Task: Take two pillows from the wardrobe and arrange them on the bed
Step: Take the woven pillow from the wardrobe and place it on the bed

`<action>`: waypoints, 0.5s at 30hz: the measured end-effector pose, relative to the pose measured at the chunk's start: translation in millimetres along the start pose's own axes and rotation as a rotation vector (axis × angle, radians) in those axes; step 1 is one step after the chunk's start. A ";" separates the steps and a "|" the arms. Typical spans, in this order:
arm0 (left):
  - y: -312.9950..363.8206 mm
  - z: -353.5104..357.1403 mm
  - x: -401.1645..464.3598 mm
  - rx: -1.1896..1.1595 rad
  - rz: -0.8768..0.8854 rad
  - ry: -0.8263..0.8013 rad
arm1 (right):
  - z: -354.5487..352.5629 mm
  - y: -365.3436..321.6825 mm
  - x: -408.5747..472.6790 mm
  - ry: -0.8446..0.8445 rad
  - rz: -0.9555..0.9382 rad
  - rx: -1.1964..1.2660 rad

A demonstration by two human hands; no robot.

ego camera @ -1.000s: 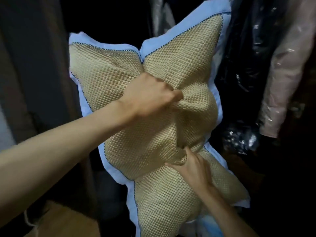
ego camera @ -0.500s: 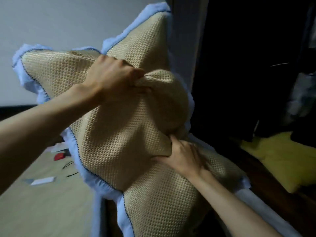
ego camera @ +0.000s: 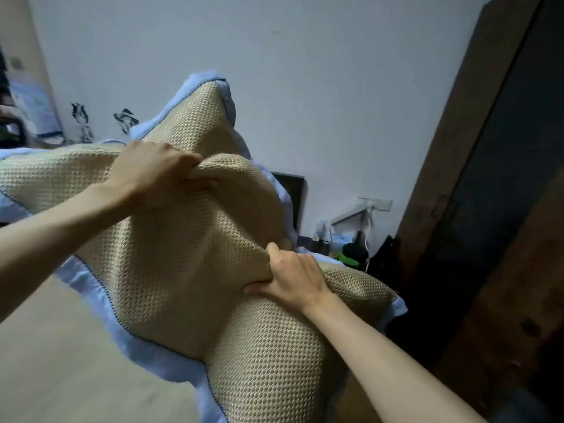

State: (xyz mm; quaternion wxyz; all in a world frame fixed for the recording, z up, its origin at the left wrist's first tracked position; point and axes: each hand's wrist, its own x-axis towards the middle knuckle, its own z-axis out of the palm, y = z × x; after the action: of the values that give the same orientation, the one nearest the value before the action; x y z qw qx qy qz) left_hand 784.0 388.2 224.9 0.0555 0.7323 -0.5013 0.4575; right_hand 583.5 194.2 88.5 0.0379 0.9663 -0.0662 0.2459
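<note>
head view: the left hand (ego camera: 158, 175) is seen high and left of centre, forearm stretched in from the left edge, fingers curled tight and a fold of the upper pillow (ego camera: 171, 254) pinched in the fist. the right hand (ego camera: 293, 279) is lower and right of centre, arm angled in from the bottom right, thumb up, woven cover bunched in its closed grasp where the upper pillow meets the lower pillow (ego camera: 268, 370). both pillows (tan weave, pale blue border) are held up in the air, filling the middle and blocking most of the room behind. a white wall (ego camera: 335, 87) is seen beyond, a dark wooden wardrobe (ego camera: 476, 193) at right, a pale flat surface (ego camera: 55, 361) at lower left. clutter beside the wardrobe is too blurred to name; no writing can be read.
</note>
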 end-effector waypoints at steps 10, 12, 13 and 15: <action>-50.2 70.3 -22.1 0.062 -0.241 -0.067 | 64.2 33.3 110.4 -0.063 -0.202 0.007; -56.2 83.3 -21.6 0.083 -0.265 -0.077 | 77.9 41.2 128.5 -0.073 -0.229 0.025; -58.9 91.1 -20.6 0.095 -0.280 -0.087 | 86.2 45.9 138.1 -0.081 -0.240 0.031; -61.6 108.1 -18.0 0.124 -0.319 -0.130 | 104.1 57.4 155.4 -0.101 -0.263 0.046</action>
State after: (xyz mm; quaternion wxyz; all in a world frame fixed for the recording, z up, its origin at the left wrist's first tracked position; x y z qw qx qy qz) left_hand 897.3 372.4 172.9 0.0493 0.8326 -0.3521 0.4246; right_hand 759.2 109.5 74.3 0.0445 0.9784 0.0650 0.1912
